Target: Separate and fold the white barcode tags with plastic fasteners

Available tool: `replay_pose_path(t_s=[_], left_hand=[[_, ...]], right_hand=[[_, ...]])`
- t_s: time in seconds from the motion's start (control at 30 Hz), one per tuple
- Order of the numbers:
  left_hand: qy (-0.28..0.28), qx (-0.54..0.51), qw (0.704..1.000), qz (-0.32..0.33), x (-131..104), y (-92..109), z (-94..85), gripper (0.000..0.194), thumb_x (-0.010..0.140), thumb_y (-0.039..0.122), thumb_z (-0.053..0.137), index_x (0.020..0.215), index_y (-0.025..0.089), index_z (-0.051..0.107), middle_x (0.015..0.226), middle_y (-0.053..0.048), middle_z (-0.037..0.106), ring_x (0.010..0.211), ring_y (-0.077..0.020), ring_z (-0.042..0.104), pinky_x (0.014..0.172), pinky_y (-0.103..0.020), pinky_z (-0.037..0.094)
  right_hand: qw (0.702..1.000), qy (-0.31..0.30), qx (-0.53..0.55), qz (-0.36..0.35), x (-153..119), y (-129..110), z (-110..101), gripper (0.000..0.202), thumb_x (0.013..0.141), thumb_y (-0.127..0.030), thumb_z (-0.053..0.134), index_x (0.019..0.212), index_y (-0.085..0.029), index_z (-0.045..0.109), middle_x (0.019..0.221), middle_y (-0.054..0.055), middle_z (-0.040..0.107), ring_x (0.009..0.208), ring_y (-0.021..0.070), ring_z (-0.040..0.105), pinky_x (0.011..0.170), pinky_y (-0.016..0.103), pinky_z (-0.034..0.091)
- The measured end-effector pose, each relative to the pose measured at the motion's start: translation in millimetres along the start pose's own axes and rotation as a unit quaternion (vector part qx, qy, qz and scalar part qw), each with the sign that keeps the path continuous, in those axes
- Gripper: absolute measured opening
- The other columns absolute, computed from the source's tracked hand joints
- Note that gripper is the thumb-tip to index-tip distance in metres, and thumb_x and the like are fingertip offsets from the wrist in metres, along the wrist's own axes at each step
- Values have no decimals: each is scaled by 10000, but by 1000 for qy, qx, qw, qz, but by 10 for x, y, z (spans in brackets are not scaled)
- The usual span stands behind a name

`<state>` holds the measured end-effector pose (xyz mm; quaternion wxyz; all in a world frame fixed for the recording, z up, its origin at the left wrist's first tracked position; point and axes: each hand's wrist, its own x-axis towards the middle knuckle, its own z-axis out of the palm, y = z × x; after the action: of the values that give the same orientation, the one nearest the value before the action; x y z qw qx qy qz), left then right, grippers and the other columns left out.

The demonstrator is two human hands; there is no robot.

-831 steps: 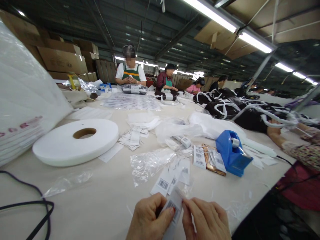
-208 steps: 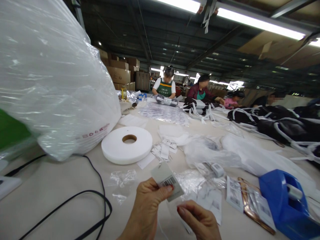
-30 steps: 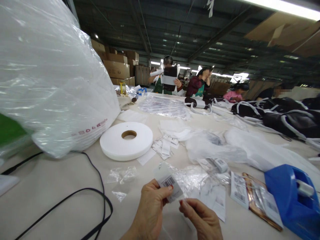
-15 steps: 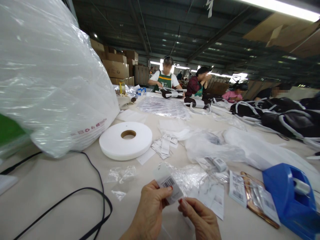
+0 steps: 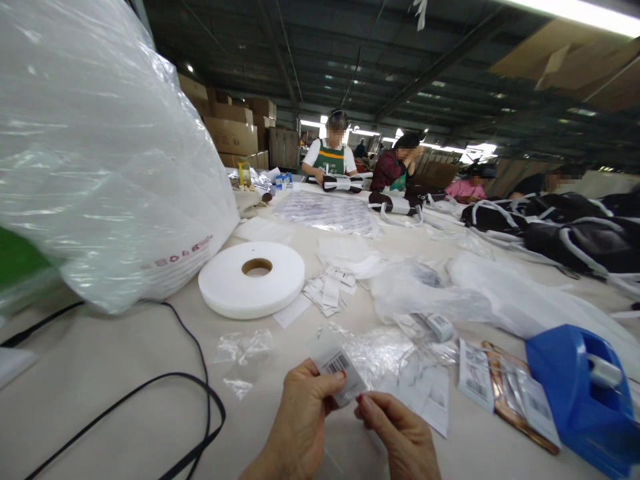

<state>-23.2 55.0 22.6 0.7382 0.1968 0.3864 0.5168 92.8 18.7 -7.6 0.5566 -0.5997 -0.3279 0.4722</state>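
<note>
My left hand (image 5: 299, 424) pinches a small white barcode tag (image 5: 336, 363) between thumb and fingers and holds it tilted above the table's near edge. My right hand (image 5: 395, 435) sits just right of it, with thumb and forefinger pinched together at the tag's lower corner. What they grip there is too small to make out. Loose barcode tags and crumpled clear plastic sleeves (image 5: 380, 353) lie on the table right behind both hands.
A white tape roll (image 5: 251, 279) lies flat mid-table. A big clear plastic bag (image 5: 95, 153) fills the left, with a black cable (image 5: 195, 407) below it. A blue tape dispenser (image 5: 580, 393) stands at right. Several people work at the far end by black bags (image 5: 555, 230).
Over the last second my right fingertips have closed in on the tag's lower corner. The far worker in the green apron has lowered a black item onto the table.
</note>
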Motion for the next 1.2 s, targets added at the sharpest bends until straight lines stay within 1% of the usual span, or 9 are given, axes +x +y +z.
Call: replay_pose_path(t_s=[0.23,0.33,0.4,0.47,0.6,0.73,0.83,0.93,1.2], left_hand=[[13,-6,1000,3,16,-27,9,159,560,109,643,715,115,676,594,-23,669,545,-137,562,585,-261,404],[20,-1,1000,1,18,-34,15,155,553,110,646,706,112,670,594,-26,672,551,-144,571,587,-264,407],[23,-3,1000,-3,19,-28,10,151,551,112,652,701,113,666,596,-29,674,556,-149,577,584,-267,407],[16,-6,1000,-7,21,-17,0,160,556,115,656,716,113,666,602,-33,676,564,-154,580,583,-270,407],[4,1,1000,-9,30,-9,-14,178,575,100,630,748,109,669,607,-38,674,567,-153,576,582,-273,401],[5,15,1000,-1,37,-31,-16,167,574,92,617,730,111,674,587,-28,664,544,-137,559,578,-262,392],[1,20,1000,-3,40,-45,-11,160,564,109,625,715,115,679,562,-17,653,525,-132,546,585,-263,399],[-4,37,999,11,40,-49,1,169,562,112,614,714,111,686,550,-14,643,536,-131,538,576,-250,393],[-29,81,996,37,0,-65,3,221,598,52,539,737,113,699,590,-8,641,587,-118,507,589,-231,385]], right_hand=[[994,-19,103,28,-27,-44,65,226,469,-333,816,629,-206,719,589,-8,689,584,133,581,588,208,446],[994,-24,102,15,-6,26,64,251,484,-326,812,664,-201,688,585,-16,673,585,125,580,585,205,440],[997,-13,71,-22,3,82,51,275,530,-336,786,735,-214,650,562,-34,640,556,123,560,551,210,422],[996,5,19,-85,-2,119,39,274,588,-329,747,809,-234,616,554,-47,616,549,126,544,551,218,415],[971,29,-84,-220,-27,118,37,216,642,-231,700,851,-259,653,593,-43,615,578,133,539,632,221,437],[949,15,-137,-284,-12,121,37,197,670,-204,678,848,-285,702,648,-22,653,601,152,564,646,229,451],[944,-26,-146,-294,17,145,33,176,721,-233,639,879,-286,693,733,-9,685,647,160,600,650,226,461],[943,-70,-147,-291,36,153,33,115,767,-253,595,848,-269,675,730,-16,673,656,145,600,641,199,459],[960,-81,-151,-224,28,160,4,67,751,-268,607,693,-247,632,622,-56,593,616,114,535,624,151,410]])
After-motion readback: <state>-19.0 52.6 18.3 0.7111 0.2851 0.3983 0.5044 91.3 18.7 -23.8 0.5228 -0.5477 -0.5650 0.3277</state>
